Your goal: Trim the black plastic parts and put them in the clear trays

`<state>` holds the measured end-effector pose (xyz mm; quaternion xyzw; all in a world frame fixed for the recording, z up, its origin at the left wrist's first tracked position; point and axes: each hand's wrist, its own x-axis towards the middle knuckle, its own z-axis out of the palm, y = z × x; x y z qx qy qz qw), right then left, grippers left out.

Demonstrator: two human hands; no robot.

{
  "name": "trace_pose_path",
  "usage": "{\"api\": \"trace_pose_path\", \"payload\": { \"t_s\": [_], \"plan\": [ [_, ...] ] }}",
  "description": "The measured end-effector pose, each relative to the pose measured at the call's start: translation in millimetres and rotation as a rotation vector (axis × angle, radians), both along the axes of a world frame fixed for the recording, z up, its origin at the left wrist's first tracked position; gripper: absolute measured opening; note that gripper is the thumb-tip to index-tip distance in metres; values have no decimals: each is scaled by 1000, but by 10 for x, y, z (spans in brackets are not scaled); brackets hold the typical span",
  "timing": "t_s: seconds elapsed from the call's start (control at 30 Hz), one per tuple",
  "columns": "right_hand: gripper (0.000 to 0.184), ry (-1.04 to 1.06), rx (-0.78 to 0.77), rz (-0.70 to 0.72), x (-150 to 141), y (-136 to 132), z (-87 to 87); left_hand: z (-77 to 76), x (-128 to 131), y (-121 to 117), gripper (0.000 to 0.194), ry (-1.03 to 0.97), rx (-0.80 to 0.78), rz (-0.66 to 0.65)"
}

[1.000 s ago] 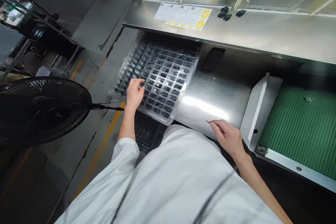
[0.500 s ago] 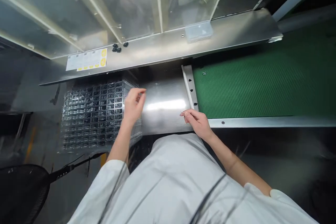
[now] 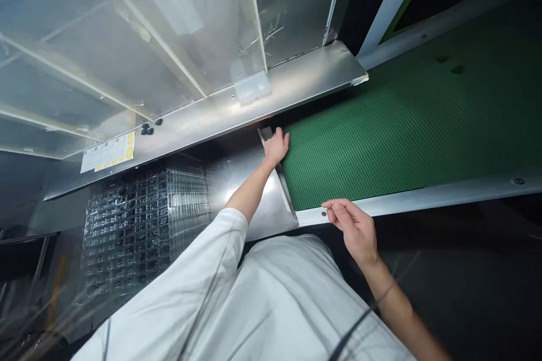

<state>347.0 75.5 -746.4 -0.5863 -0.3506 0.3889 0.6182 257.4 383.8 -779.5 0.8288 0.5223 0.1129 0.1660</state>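
My left hand [image 3: 276, 146] reaches forward to the far left corner of the green conveyor belt [image 3: 381, 124]. Its fingers lie stretched over the belt's edge and the white guide plate [image 3: 288, 203], and whatever is under them is hidden. At the belt's near rail [image 3: 423, 194], my right hand [image 3: 353, 228] hovers with its fingertips pinched together; what they hold is too small to make out. A clear plastic tray [image 3: 144, 220] of several small black parts sits at the left, away from both hands.
A steel shelf [image 3: 212, 118] runs across the back under clear enclosure panels [image 3: 127, 28]. On it lie a white and yellow label sheet [image 3: 108, 152] and a few loose black parts [image 3: 148, 128]. Bare steel tabletop [image 3: 228, 175] lies between tray and belt.
My left hand left the tray and moved right and forward to the belt's far corner. My right hand shifted slightly right along the near rail. The view swung right.
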Motion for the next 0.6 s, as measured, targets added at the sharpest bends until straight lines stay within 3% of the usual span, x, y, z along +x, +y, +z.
{"api": "trace_pose_path", "payload": {
  "t_s": [0.1, 0.27, 0.43, 0.6],
  "plan": [
    [45, 58, -14, -42, 107, -11, -54, -74, -83, 52, 30, -63, 7, 50],
    [46, 58, -2, 11, 230, 100, -45, -35, -66, 317, 37, -118, 16, 261],
    [46, 90, 21, 17, 306, 136, 15, -1, 132, 466, 37, -62, 8, 217],
    [49, 92, 9, -4, 315, 117, -45, 10, 64, 394, 36, -38, -3, 82]
  ]
}}
